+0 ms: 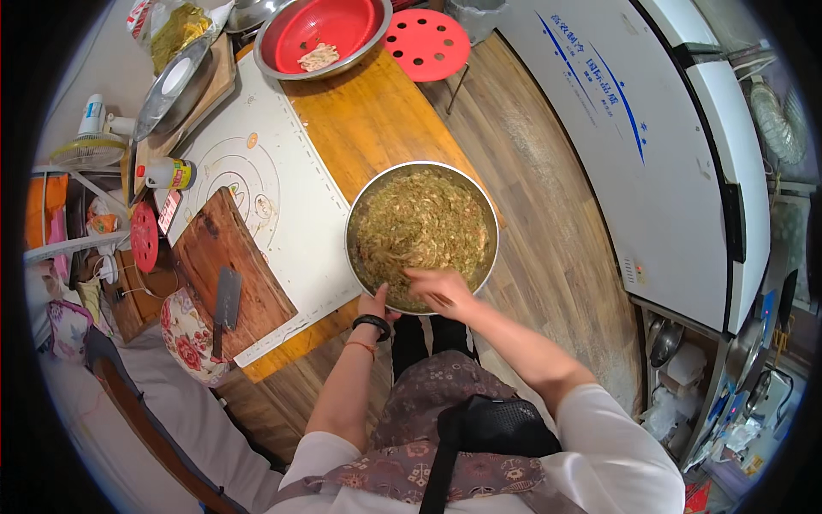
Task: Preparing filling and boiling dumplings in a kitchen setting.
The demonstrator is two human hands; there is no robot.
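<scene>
A large steel bowl [492, 212] stands at the corner of the wooden table, filled with a greenish-brown chopped mixture [424, 225]. My left hand [379, 304] grips the bowl's near rim, thumb on the inside edge. Over the near part of the mixture is my right hand [443, 290], blurred, fingers curled; thin blurred lines in the mixture beside it may be chopsticks, but this cannot be made out. Left of the bowl, a cleaver [228, 299] lies on a wooden cutting board [218, 244].
A white printed mat [308, 225] covers much of the wooden table [372, 122]. At the far end sits a steel basin [385, 19] holding a red colander [353, 32]. A capped bottle [173, 173] stands left. A red stool [437, 45] and white freezer [616, 128] are beyond.
</scene>
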